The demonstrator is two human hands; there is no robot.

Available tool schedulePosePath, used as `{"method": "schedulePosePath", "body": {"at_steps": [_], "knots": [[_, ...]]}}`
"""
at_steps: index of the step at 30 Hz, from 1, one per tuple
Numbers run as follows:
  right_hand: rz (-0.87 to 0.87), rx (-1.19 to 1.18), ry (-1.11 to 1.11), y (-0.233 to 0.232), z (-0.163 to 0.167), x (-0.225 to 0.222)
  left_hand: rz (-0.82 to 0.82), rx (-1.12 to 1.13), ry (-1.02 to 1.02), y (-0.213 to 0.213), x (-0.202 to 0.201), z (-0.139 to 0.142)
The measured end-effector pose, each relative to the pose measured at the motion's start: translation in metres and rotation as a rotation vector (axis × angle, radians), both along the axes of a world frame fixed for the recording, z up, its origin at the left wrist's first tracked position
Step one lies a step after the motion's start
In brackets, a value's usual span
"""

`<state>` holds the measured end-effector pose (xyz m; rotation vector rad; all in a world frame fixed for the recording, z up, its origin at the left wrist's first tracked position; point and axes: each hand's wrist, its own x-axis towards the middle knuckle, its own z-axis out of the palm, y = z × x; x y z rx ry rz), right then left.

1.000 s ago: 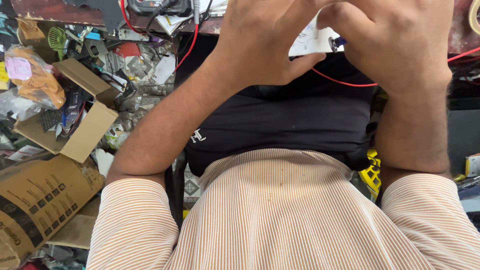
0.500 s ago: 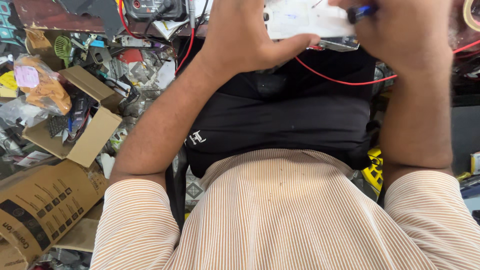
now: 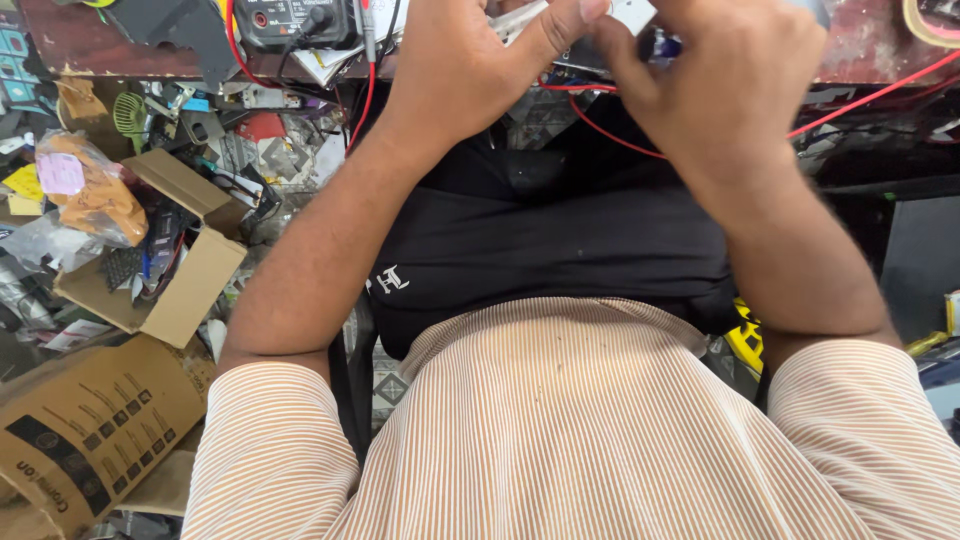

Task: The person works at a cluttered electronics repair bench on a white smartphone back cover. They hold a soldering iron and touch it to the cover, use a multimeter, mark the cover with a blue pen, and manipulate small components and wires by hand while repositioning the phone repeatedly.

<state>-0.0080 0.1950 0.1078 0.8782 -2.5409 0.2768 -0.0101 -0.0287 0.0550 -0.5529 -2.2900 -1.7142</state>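
Hands meet at twelve o'clock, right at the top edge of the view: your left hand (image 3: 470, 70) and right hand (image 3: 720, 80) close together over a small white, flat piece (image 3: 632, 12) held above the edge of the tabletop (image 3: 870, 45). Left thumb and fingers (image 3: 560, 22) pinch its near-left end; the right fingers curl in around its other end, though what exactly they press is hidden behind the knuckles. Red wire (image 3: 610, 130) loops beneath the hands toward three o'clock, so the piece looks wired already — by my reading the work is mid-way, with fine handling in hand and nothing yet set down. As far as the visible sliver shows, its long axis runs roughly nine to three, tilted slightly up toward one o'clock; which end leads I cannot tell. At eleven o'clock sits a dark meter (image 3: 290, 20) — and at nine o'clock an open cardboard box (image 3: 185, 280) lies among the clutter.
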Motion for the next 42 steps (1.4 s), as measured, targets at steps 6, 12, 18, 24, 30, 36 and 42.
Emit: {"method": "schedulePosePath", "body": {"at_steps": [6, 12, 18, 24, 30, 36, 42], "knots": [[0.034, -0.088, 0.086, -0.004, -0.024, 0.001, -0.005, -0.01, -0.025, 0.003, 0.002, 0.005], [0.041, -0.12, -0.016, -0.011, -0.019, 0.003, 0.005, -0.016, 0.04, 0.002, 0.002, 0.002], [0.008, 0.061, -0.098, -0.001, -0.014, 0.006, 0.074, -0.176, 0.261, -0.001, 0.003, -0.003], [0.022, 0.156, -0.123, -0.007, 0.01, 0.016, 0.11, -0.245, 0.299, 0.003, 0.006, -0.002], [0.012, 0.275, -0.2, 0.001, 0.025, 0.021, 0.029, -0.273, 0.341, -0.003, 0.002, -0.003], [-0.086, 0.428, -0.338, 0.027, 0.038, 0.009, -0.036, -0.348, 0.34, -0.01, 0.001, -0.009], [-0.142, 0.103, -0.542, 0.057, 0.032, -0.001, -0.062, -0.472, 0.468, -0.019, 0.0, -0.011]]}}
